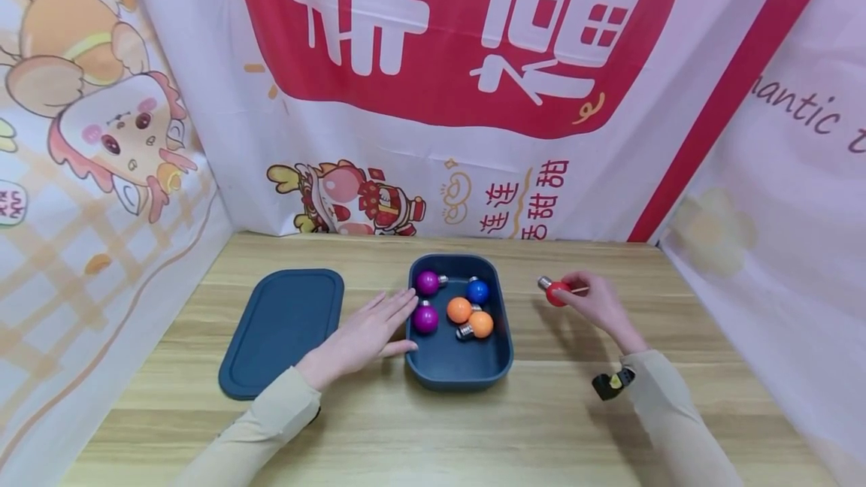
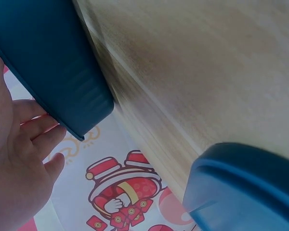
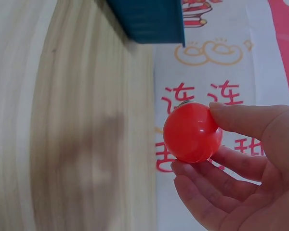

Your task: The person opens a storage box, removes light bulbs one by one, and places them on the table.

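Note:
My right hand (image 1: pixel 598 307) pinches a red light bulb (image 1: pixel 558 293) between thumb and fingers, above the table right of the box. Its metal screw base points up and left in the head view. In the right wrist view the red bulb (image 3: pixel 192 132) hides most of that base. My left hand (image 1: pixel 368 333) rests with extended fingers against the left rim of a dark blue open box (image 1: pixel 460 376). Inside the box lie two purple bulbs (image 1: pixel 426 319), a blue bulb (image 1: pixel 477 291) and two orange bulbs (image 1: pixel 481 325). The left wrist view shows the box's outer wall (image 2: pixel 53 62) beside the fingers (image 2: pixel 48 139).
A flat dark blue lid (image 1: pixel 284 329) lies on the wooden table (image 1: pixel 419 442) to the left of the box, partly behind the left forearm. Printed cloths (image 1: pixel 609 186) hang behind the table and on both sides.

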Demonstrator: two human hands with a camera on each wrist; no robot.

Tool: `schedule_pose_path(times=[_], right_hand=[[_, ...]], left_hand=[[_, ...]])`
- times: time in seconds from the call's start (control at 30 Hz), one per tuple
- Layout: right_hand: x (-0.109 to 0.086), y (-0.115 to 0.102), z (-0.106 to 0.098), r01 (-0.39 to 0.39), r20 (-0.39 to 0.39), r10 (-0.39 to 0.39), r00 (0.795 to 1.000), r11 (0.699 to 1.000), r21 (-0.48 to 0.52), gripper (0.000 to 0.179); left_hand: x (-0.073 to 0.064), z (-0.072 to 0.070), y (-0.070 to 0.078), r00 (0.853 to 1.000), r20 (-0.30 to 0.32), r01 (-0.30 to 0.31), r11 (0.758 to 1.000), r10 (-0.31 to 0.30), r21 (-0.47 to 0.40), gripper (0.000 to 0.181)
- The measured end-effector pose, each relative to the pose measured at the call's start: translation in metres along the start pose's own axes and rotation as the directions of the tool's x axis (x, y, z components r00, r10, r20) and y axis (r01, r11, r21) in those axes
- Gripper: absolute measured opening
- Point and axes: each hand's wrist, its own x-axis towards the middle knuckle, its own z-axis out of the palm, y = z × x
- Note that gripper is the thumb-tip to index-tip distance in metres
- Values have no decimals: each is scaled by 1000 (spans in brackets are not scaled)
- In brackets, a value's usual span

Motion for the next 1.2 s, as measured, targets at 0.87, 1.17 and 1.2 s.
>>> schedule_pose_path(times=[0.87,1.17,1.2], right_hand=[[5,35,5,-90,76,95,993,993,-72,33],[7,36,9,-101,81,108,991,991,-93,32],[7,36,9,-100,83,108,991,991,-94,32]], left_hand=[[-1,1,-1,1000,19,10,1000,-10,-11,77],[-1,2,-1,1000,18,14,1000,-14,-20,77],[-1,2,-1,1000,17,14,1000,-14,-20,77]])
